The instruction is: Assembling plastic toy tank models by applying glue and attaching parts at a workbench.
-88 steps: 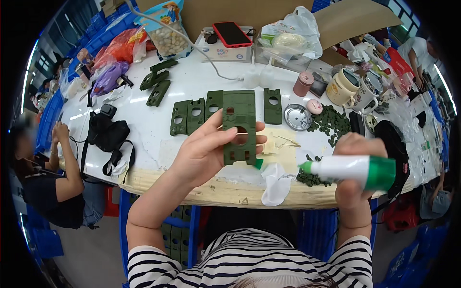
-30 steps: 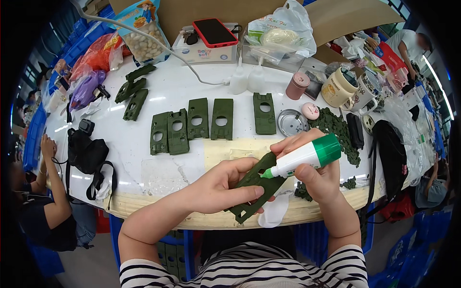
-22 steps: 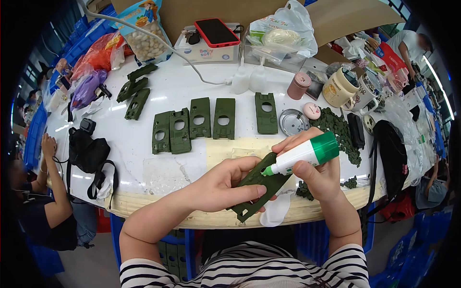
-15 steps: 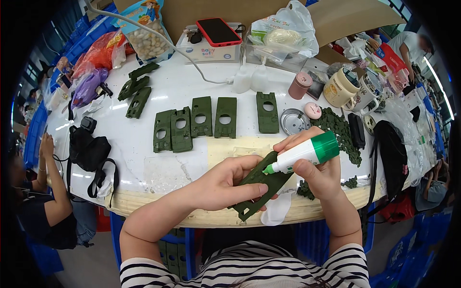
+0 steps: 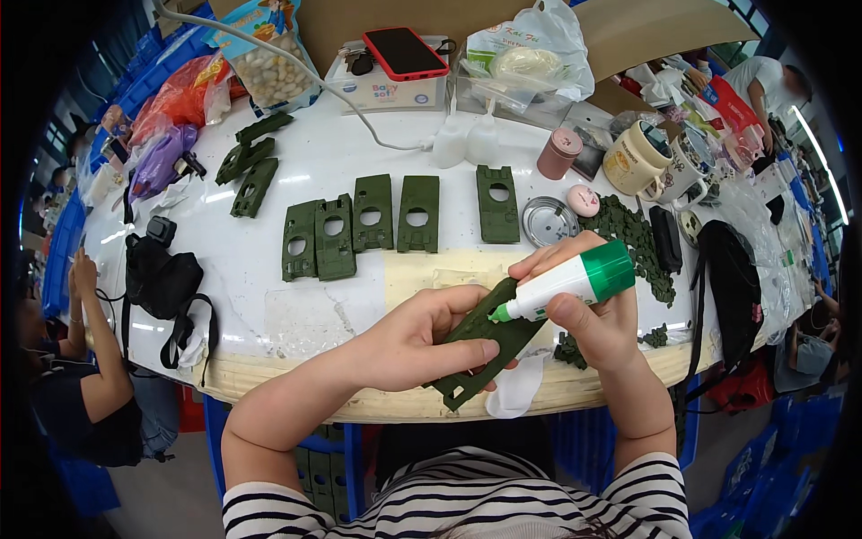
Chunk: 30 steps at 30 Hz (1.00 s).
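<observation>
My left hand (image 5: 437, 340) is closed around a dark green plastic toy vehicle hull (image 5: 503, 346), held tilted above the near table edge. In my right hand (image 5: 603, 328) is a white glue bottle (image 5: 555, 286) with a green base and a green nozzle. The nozzle tip points left and down at the hull's upper face and appears to touch it; the exact contact is too small to make out. Farther back, several matching hulls with round holes (image 5: 418, 216) lie in a row, and another hull (image 5: 497, 207) lies to their right.
A pile of small green parts (image 5: 633, 238) lies at the right beside a round metal dish (image 5: 549, 221). Behind stand a pink canister (image 5: 560, 153), mugs (image 5: 634, 160) and two white squeeze bottles (image 5: 451, 144). A black bag (image 5: 162, 274) sits at the left, near another person's arm (image 5: 103, 328).
The view has shifted slightly. Both hands keep their hold on the hull and the glue bottle, with the nozzle staying at nearly the same spot on the hull.
</observation>
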Tool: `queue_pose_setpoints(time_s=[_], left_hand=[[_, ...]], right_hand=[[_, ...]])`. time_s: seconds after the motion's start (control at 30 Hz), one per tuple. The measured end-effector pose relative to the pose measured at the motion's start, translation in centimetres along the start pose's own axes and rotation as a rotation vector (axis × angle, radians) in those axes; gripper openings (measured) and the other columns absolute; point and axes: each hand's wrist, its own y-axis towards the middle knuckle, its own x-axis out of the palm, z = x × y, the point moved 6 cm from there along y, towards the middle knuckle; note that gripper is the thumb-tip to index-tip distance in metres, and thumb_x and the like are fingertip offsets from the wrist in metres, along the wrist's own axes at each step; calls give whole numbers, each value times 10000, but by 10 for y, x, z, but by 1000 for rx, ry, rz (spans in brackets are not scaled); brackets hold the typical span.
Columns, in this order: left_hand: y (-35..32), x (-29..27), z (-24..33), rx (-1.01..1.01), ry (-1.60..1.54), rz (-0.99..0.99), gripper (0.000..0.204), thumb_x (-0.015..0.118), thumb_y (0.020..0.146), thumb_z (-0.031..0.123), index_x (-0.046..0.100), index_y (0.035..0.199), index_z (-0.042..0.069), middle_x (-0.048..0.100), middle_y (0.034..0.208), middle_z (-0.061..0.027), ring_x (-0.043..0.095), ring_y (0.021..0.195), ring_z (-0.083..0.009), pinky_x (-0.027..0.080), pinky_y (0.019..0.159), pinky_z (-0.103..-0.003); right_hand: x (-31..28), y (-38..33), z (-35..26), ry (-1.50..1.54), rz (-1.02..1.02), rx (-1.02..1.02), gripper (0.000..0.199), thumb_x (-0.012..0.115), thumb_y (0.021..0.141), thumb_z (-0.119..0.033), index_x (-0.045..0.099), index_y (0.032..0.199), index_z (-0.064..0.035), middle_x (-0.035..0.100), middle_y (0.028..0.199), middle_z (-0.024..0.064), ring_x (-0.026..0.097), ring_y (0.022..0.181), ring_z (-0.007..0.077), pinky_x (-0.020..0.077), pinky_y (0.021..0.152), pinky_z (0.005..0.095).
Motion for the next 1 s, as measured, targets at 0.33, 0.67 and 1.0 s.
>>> queue_pose_setpoints(time_s=[0.33,0.67,1.0], left_hand=[[0,1,0,-11,-4,4,415,514,919,42,387,1305,-42,613,1097,-164,639,990,-237,570,783,-332],[0,0,1,-4,9,-13,411,512,920,42,386,1302,-42,621,1086,-170,645,972,-235,569,779,-328],[0,2,1,9,-18,25,330,541,918,82,449,1218,-21,641,1011,-125,639,888,-175,543,745,-290]], right_hand=[[0,0,0,-1,1,-3,251,711,823,-117,623,1000,39,641,969,123,619,851,152,498,746,273],[0,0,-1,-26,-15,0,236,708,822,-99,633,997,40,637,966,118,619,854,154,500,746,272],[0,-1,0,-10,-3,11,244,701,829,-126,628,996,37,640,970,122,619,862,154,499,752,280]])
